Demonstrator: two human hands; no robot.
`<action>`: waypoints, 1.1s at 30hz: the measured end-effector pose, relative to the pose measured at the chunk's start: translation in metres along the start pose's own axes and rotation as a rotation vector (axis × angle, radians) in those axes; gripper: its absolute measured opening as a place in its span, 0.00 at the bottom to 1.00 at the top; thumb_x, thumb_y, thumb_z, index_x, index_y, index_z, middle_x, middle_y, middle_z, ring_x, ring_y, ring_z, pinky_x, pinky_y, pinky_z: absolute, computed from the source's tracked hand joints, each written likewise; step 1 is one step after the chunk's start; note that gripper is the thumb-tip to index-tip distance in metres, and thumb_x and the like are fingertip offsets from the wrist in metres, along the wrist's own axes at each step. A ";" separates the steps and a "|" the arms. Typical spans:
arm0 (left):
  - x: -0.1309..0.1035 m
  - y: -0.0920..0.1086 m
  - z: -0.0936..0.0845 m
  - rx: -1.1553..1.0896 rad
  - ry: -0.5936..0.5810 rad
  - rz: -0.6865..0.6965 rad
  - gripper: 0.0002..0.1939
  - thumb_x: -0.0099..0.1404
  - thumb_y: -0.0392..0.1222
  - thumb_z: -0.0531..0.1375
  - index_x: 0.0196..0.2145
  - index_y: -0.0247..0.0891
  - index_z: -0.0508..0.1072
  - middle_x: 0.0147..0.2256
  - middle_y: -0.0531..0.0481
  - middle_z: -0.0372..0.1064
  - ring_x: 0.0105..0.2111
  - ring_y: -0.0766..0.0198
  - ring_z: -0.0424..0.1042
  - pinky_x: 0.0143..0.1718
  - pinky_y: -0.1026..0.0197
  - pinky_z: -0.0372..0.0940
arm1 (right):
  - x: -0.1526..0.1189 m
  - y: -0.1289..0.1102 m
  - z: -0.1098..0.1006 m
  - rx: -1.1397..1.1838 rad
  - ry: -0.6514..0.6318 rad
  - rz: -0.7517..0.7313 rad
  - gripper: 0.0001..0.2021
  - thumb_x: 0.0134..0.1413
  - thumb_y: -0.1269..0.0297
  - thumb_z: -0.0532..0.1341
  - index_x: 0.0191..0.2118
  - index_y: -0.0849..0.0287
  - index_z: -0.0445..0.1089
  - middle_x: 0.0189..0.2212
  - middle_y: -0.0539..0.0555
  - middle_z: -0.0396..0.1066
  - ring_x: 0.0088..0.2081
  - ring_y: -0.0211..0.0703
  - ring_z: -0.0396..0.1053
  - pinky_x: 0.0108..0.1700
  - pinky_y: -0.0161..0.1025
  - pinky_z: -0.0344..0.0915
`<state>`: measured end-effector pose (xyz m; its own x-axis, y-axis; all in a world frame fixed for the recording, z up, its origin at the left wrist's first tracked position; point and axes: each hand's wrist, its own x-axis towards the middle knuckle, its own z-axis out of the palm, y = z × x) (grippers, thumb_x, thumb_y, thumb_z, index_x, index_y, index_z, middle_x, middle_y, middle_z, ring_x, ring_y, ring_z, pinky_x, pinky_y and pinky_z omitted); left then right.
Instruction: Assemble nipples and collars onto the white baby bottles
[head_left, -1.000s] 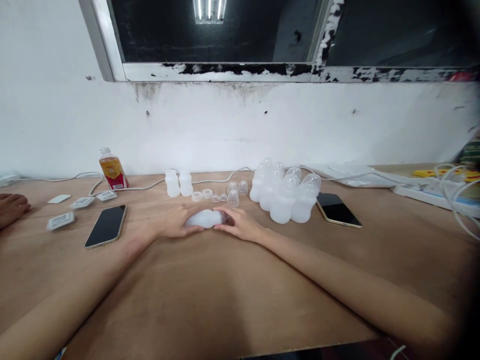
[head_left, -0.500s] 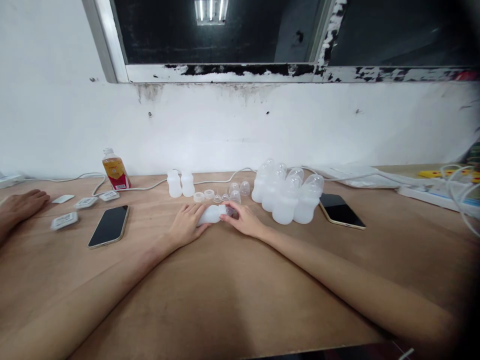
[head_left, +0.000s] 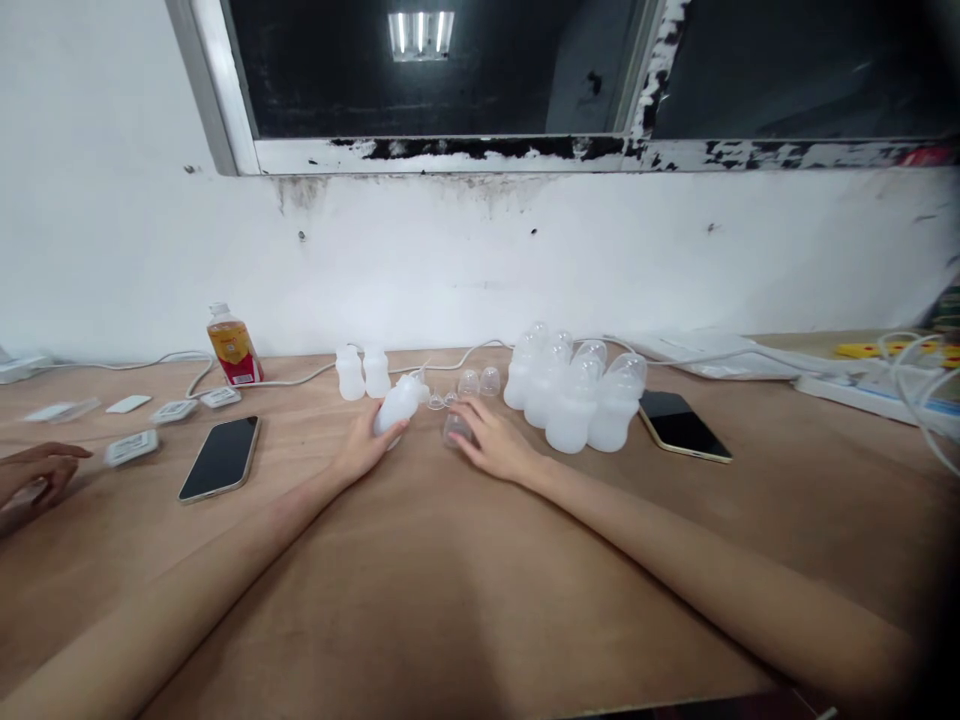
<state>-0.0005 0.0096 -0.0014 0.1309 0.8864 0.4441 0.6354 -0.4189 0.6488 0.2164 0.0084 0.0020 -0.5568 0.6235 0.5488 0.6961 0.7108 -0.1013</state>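
Observation:
My left hand (head_left: 365, 440) is wrapped round a white bottle (head_left: 397, 404), tilted with its top toward the wall; a teat shows at its top. My right hand (head_left: 489, 440) has its fingers round a clear dome cap (head_left: 456, 430) low over the table. Behind my hands lie small clear teats (head_left: 436, 401) and two clear caps (head_left: 480, 382). Two open white bottles (head_left: 363, 373) stand at the back left of them. To the right stands a group of several capped white bottles (head_left: 574, 395).
Phones lie at left (head_left: 220, 458) and right (head_left: 684, 424). A drink bottle (head_left: 234, 348), small white packs (head_left: 131, 447) and another person's hand (head_left: 45, 475) are on the left. Cables run along the wall; a power strip (head_left: 885, 400) lies at right.
The cap has come off the bottle in my left hand, which is now tilted up. My right hand stays beside it with the cap. The other person's hand has moved nearer the table front.

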 end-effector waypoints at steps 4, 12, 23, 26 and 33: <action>-0.002 0.003 0.000 -0.004 -0.018 0.041 0.23 0.55 0.52 0.51 0.44 0.33 0.60 0.41 0.46 0.62 0.40 0.62 0.62 0.40 0.60 0.57 | -0.003 -0.036 -0.001 0.050 -0.092 -0.106 0.17 0.51 0.58 0.46 0.46 0.61 0.56 0.43 0.60 0.53 0.34 0.41 0.60 0.36 0.39 0.60; -0.002 0.003 -0.001 0.015 -0.042 0.050 0.27 0.53 0.54 0.52 0.46 0.34 0.61 0.41 0.47 0.64 0.39 0.60 0.63 0.40 0.59 0.58 | 0.006 -0.023 0.007 0.831 -0.037 0.265 0.15 0.49 0.55 0.50 0.41 0.56 0.53 0.32 0.52 0.59 0.28 0.35 0.60 0.29 0.35 0.58; -0.004 0.000 0.002 0.144 -0.013 0.096 0.28 0.52 0.55 0.52 0.47 0.36 0.62 0.43 0.47 0.64 0.41 0.59 0.63 0.41 0.58 0.58 | 0.011 0.013 0.013 1.658 0.303 0.869 0.10 0.47 0.60 0.52 0.34 0.58 0.53 0.28 0.49 0.61 0.22 0.31 0.59 0.23 0.30 0.56; -0.006 0.003 0.001 0.200 -0.009 0.111 0.28 0.52 0.55 0.52 0.47 0.37 0.62 0.42 0.47 0.64 0.40 0.58 0.64 0.40 0.58 0.59 | 0.011 0.007 0.011 1.647 0.292 0.833 0.11 0.46 0.59 0.54 0.33 0.58 0.53 0.28 0.49 0.61 0.22 0.31 0.60 0.23 0.31 0.56; -0.014 0.008 0.001 0.334 -0.080 0.196 0.27 0.53 0.55 0.51 0.50 0.44 0.57 0.43 0.50 0.63 0.38 0.60 0.66 0.37 0.60 0.60 | 0.010 -0.010 0.009 1.560 0.020 0.541 0.19 0.39 0.62 0.60 0.38 0.60 0.54 0.29 0.50 0.60 0.26 0.32 0.61 0.22 0.29 0.53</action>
<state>0.0035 -0.0055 -0.0029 0.3244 0.8140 0.4818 0.8032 -0.5061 0.3142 0.2001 0.0103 0.0007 -0.4022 0.8969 0.1837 -0.3097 0.0555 -0.9492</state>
